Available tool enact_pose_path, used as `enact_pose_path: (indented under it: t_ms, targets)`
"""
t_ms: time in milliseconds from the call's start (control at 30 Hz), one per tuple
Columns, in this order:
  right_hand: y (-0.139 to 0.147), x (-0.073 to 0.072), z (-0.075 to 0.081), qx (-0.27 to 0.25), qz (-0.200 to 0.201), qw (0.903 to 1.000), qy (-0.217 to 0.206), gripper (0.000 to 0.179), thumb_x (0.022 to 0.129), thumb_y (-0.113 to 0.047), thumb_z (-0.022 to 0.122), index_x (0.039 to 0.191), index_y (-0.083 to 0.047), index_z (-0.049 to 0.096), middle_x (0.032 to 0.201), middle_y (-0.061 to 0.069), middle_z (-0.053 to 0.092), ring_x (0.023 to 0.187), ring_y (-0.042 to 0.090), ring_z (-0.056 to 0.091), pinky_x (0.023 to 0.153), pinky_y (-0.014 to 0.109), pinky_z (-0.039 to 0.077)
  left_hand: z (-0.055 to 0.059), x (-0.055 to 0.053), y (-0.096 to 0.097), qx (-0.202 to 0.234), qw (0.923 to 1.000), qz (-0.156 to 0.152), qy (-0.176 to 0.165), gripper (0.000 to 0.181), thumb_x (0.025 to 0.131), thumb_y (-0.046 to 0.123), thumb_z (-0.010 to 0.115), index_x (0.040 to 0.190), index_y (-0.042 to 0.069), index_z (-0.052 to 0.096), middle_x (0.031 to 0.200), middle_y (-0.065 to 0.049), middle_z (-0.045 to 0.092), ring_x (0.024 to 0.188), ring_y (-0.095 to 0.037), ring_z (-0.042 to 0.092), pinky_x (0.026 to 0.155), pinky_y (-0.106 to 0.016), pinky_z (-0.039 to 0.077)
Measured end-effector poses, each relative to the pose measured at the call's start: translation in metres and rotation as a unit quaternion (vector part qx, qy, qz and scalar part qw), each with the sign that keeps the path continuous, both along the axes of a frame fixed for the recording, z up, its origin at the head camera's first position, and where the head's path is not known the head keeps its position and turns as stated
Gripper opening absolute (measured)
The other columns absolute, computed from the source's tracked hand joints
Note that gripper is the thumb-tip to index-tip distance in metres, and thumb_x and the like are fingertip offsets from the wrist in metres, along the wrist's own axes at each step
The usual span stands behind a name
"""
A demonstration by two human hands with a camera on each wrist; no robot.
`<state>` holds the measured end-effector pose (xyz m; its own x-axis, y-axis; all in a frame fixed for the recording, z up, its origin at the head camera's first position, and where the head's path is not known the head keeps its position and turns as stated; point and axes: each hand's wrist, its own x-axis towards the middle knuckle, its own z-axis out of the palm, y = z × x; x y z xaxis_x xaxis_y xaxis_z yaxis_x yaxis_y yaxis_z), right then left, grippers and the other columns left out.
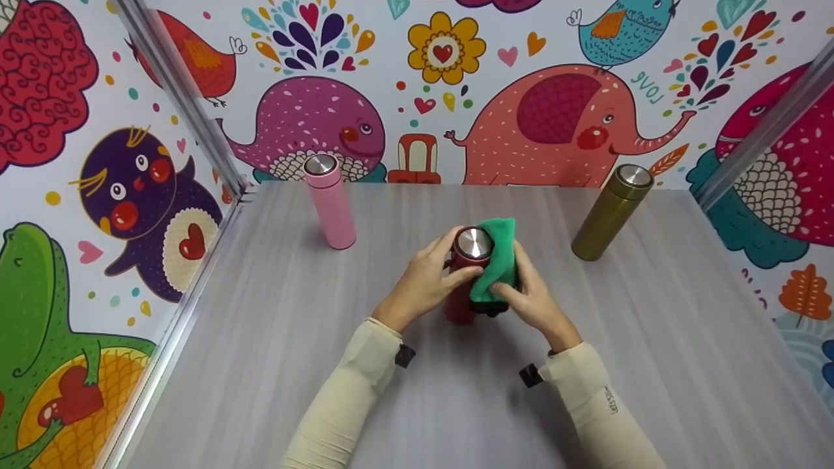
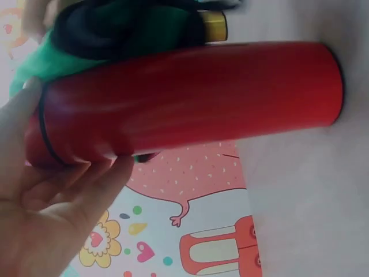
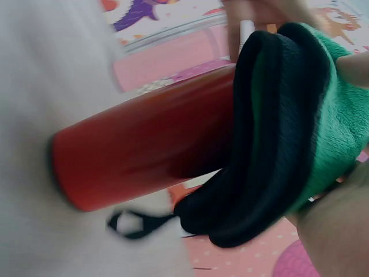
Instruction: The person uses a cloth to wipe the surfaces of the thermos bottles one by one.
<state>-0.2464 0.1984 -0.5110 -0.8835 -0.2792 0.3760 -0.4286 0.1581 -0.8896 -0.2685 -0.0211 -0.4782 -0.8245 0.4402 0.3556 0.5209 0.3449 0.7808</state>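
Observation:
A red thermos bottle [image 1: 460, 306] with a shiny steel lid top stands near the middle of the table. My left hand [image 1: 420, 280] grips it close to the lid; in the left wrist view the thumb and fingers [image 2: 106, 184] curl round its upper end. A folded green cloth [image 1: 498, 257] with black edging lies against the bottle's right side. My right hand [image 1: 534, 296] holds this cloth, its thumb over the near face. In the right wrist view, a black hanging loop [image 3: 138, 225] dangles from the cloth [image 3: 340, 121], which hides the bottle's upper part.
A pink thermos [image 1: 333, 215] stands at the back left of the grey table [image 1: 273, 365], and an olive-green thermos [image 1: 606, 218] at the back right. Walls printed with cartoon animals, joined by metal corner strips [image 1: 189, 98], enclose the back and sides.

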Motion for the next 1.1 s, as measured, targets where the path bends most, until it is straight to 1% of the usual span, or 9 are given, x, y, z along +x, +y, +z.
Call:
enact_pose_path:
  t_ms: [100, 233, 333, 500, 633, 767, 867, 1033, 1100]
  targets:
    - [-0.002, -0.003, -0.009, 0.007, 0.018, 0.9997, -0.015, 0.088, 0.091, 0.006, 0.065, 0.161, -0.008, 0.013, 0.155, 0.017, 0.033, 0.136, 0.027, 0.037, 0.108, 0.036, 0.036, 0.001, 0.001, 0.0, 0.001, 1.0, 0.002, -0.006, 0.076, 0.092, 0.044, 0.068, 0.152, 0.007, 0.039, 0.142, -0.011, 0.052, 0.125, -0.018, 0.055, 0.098, -0.03, 0.05]
    - [-0.004, -0.007, -0.017, 0.011, 0.02, 0.9996, -0.018, 0.093, 0.09, 0.0, 0.072, 0.161, -0.012, 0.013, 0.155, 0.013, 0.034, 0.139, 0.025, 0.036, 0.112, 0.045, 0.033, 0.0, 0.001, 0.001, -0.004, 1.0, 0.004, -0.002, 0.076, 0.092, 0.046, 0.067, 0.152, 0.007, 0.039, 0.141, -0.012, 0.052, 0.124, -0.019, 0.055, 0.098, -0.031, 0.049]
    - [-0.003, -0.009, -0.025, 0.016, 0.026, 0.999, -0.031, 0.095, 0.089, -0.003, 0.075, 0.161, -0.014, 0.013, 0.155, 0.011, 0.034, 0.139, 0.025, 0.037, 0.113, 0.049, 0.032, -0.001, 0.001, 0.0, -0.01, 0.9999, 0.003, 0.001, 0.076, 0.093, 0.047, 0.066, 0.152, 0.008, 0.038, 0.142, -0.012, 0.052, 0.125, -0.02, 0.054, 0.099, -0.034, 0.05]
    - [-0.001, -0.012, -0.043, 0.016, 0.044, 0.9954, -0.083, 0.099, 0.088, -0.007, 0.078, 0.16, -0.017, 0.012, 0.155, 0.01, 0.034, 0.136, 0.028, 0.039, 0.111, 0.052, 0.032, -0.001, 0.0, -0.002, -0.019, 0.9998, -0.007, -0.004, 0.077, 0.093, 0.047, 0.067, 0.152, 0.008, 0.038, 0.142, -0.012, 0.052, 0.126, -0.019, 0.053, 0.1, -0.034, 0.049]
    - [0.001, -0.015, -0.062, 0.036, 0.039, 0.9907, -0.125, 0.101, 0.086, -0.013, 0.082, 0.16, -0.02, 0.014, 0.152, 0.008, 0.039, 0.132, 0.028, 0.043, 0.109, 0.052, 0.033, 0.0, -0.004, -0.003, -0.021, 0.9997, -0.013, 0.0, 0.077, 0.093, 0.048, 0.066, 0.152, 0.008, 0.037, 0.141, -0.013, 0.052, 0.126, -0.021, 0.053, 0.1, -0.037, 0.049]
    - [0.002, -0.015, -0.079, 0.07, 0.034, 0.9878, -0.135, 0.102, 0.086, -0.019, 0.082, 0.16, -0.019, 0.012, 0.148, 0.008, 0.043, 0.131, 0.026, 0.043, 0.11, 0.049, 0.033, 0.0, -0.006, -0.003, -0.018, 0.9996, -0.019, -0.005, 0.077, 0.093, 0.048, 0.067, 0.152, 0.008, 0.037, 0.141, -0.014, 0.052, 0.127, -0.022, 0.053, 0.101, -0.038, 0.049]
    - [0.001, -0.013, -0.082, 0.077, 0.027, 0.9879, -0.132, 0.105, 0.085, -0.023, 0.083, 0.16, -0.021, 0.01, 0.149, 0.007, 0.042, 0.132, 0.024, 0.043, 0.111, 0.048, 0.033, 0.0, -0.006, -0.004, -0.017, 0.9996, -0.02, -0.012, 0.077, 0.093, 0.048, 0.067, 0.152, 0.009, 0.037, 0.141, -0.013, 0.051, 0.127, -0.022, 0.053, 0.101, -0.038, 0.048]
    - [-0.001, -0.01, -0.078, 0.064, -0.01, 0.9899, -0.126, 0.1, 0.083, -0.024, 0.085, 0.158, -0.017, 0.02, 0.145, 0.008, 0.048, 0.128, 0.025, 0.047, 0.108, 0.05, 0.036, 0.0, -0.006, -0.004, 0.004, 0.9993, -0.021, -0.03, 0.083, 0.092, 0.048, 0.068, 0.156, 0.011, 0.03, 0.144, -0.012, 0.05, 0.127, -0.023, 0.054, 0.101, -0.037, 0.049]
    - [-0.002, -0.007, -0.075, 0.044, -0.023, 0.9905, -0.128, 0.096, 0.082, -0.023, 0.086, 0.157, -0.017, 0.026, 0.143, 0.008, 0.049, 0.127, 0.026, 0.048, 0.107, 0.051, 0.037, 0.0, -0.006, -0.004, 0.011, 0.9987, -0.027, -0.043, 0.083, 0.092, 0.047, 0.069, 0.156, 0.011, 0.029, 0.144, -0.012, 0.05, 0.128, -0.023, 0.053, 0.101, -0.035, 0.048]
